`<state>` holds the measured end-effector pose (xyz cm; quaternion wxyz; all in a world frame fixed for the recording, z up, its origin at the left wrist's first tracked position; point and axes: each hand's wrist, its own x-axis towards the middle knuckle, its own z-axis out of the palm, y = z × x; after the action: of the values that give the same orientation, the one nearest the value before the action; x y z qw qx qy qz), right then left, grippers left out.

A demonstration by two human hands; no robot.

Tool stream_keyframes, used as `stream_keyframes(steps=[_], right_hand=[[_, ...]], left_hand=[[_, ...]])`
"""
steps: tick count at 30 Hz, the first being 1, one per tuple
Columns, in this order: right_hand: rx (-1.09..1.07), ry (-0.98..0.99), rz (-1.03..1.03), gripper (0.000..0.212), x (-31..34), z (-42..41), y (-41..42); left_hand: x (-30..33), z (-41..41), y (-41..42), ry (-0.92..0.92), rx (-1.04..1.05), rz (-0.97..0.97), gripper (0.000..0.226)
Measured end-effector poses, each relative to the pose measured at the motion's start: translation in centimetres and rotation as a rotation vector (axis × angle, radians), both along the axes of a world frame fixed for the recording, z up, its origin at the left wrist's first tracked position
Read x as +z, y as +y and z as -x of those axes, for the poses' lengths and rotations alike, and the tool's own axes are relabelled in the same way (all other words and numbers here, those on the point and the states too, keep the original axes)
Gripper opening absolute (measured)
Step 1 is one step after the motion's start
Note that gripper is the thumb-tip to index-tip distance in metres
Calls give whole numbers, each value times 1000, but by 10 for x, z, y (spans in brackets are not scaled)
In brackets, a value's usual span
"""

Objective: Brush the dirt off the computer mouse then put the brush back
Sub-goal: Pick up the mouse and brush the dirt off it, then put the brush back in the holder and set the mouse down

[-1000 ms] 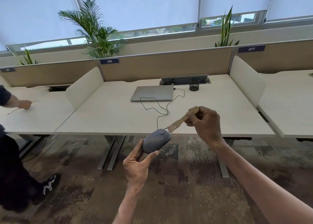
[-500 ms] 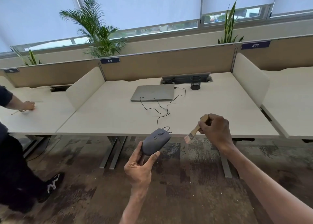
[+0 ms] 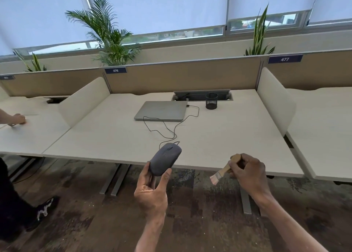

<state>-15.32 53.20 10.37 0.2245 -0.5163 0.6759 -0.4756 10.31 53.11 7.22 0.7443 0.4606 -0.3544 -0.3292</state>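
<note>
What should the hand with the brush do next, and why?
Probably swing the brush back onto the mouse for another stroke. The right hand grips the brush with its bristles off to the side, clear of the mouse, and the left hand holds the mouse up off the desk, ready.

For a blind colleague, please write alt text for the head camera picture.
A left hand holds a grey wired mouse at a desk's front edge; the right hand grips a small brush beside it, apart. Behind lie a closed laptop and a black cup.
</note>
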Motion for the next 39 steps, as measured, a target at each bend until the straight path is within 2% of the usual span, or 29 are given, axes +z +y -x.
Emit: stream_keyframes(steps=[5,10,14,20,27,39], right_hand=[[33,41,21,3,5,27,-15],[37,-11,47,6,13,40,-48],[27,-5,70,8,20,46,-85],[5,111,131,3,33,53,-156],[30,161,116,5,39,50,-244],[32,274,169,12,41,47,-350]], left_hand=[[5,42,-30,28,27,-4,60],[2,73,-67,-68,33,-64,68],[-4,87,-106,-115,45,-110,62],[-7,92,-172,-161,9,-133,60],[-12,85,-240,-159,-52,-150,72],[-27,91,-312,-165,-101,-175,64]])
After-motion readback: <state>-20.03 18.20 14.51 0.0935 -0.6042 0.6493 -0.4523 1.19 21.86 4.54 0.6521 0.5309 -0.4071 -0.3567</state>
